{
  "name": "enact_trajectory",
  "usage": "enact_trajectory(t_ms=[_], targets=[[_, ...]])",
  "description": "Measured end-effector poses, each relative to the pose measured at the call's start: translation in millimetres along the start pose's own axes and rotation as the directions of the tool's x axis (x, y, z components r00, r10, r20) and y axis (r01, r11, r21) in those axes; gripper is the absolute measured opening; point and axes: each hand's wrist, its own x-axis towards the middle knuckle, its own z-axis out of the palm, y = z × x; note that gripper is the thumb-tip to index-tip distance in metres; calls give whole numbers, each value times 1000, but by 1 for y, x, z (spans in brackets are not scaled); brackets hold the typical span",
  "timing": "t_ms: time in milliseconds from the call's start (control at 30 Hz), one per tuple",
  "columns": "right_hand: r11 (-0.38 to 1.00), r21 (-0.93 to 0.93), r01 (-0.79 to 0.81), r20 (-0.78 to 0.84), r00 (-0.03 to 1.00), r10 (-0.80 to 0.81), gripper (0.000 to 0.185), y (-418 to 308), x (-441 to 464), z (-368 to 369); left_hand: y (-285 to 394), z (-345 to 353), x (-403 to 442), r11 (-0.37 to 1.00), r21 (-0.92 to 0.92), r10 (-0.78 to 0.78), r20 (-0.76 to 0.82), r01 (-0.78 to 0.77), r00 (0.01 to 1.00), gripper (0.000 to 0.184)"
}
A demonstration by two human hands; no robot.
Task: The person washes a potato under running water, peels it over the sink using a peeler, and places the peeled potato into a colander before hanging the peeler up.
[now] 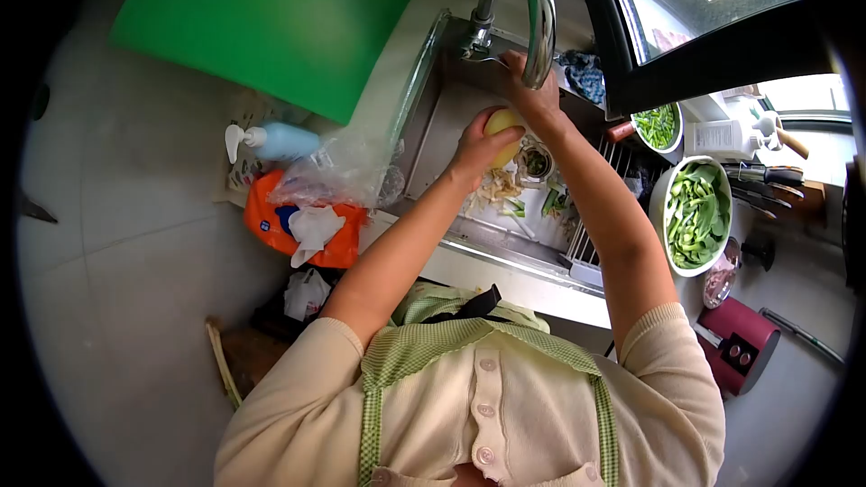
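Note:
My left hand is wrapped round a smooth, pale yellow peeled potato, holding it over the sink. At the base of the curved chrome faucet, my right hand has its fingers closed at the end of the faucet lever; the spout hides part of this hand. Below the potato, pale peelings lie in the sink around the drain strainer. Green vegetable scraps lie beside them. Whether water is running I cannot tell.
Right of the sink stand a white bowl of leafy greens, a pot of chopped greens and several knives. An open window juts in above. On the left are a green board, a soap bottle and an orange bag.

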Motion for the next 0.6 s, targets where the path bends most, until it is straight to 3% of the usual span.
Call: enact_trajectory(t_ms=[167, 300, 367, 400, 433, 467, 533, 600], targets=[[1000, -9, -19, 30, 999, 19, 23, -1, -10, 7, -17, 6, 14, 998, 36, -54, -30, 55, 998, 45], [988, 156, -8, -27, 1000, 12, 32, -8, -39, -10, -23, 11, 13, 998, 34, -53, -90, 56, 995, 54], [873, 465, -146, -18, 985, 174, 34, -18, -65, -27, -33, 7, 16, 992, 109, -45, -91, 55, 995, 56], [793, 594, -133, -44, 979, 197, 33, -12, -80, -21, -41, 4, 20, 984, 170, -38, -72, 50, 997, 57], [793, 591, -143, -34, 979, 202, 33, -3, -95, -14, -43, 4, 19, 972, 230, -31, -52, 42, 998, 57], [732, 648, -212, 39, 969, 246, 32, 7, -109, -9, -47, 5, 15, 985, 150, -72, -98, 86, 993, 53], [574, 723, -384, 220, 916, 335, 29, 2, -124, -17, -49, 4, 10, 980, 159, -103, -132, 123, 986, 50], [542, 739, -400, 263, 912, 315, 30, 4, -131, -13, -56, -2, 6, 973, 168, -130, -175, 160, 976, 47]])
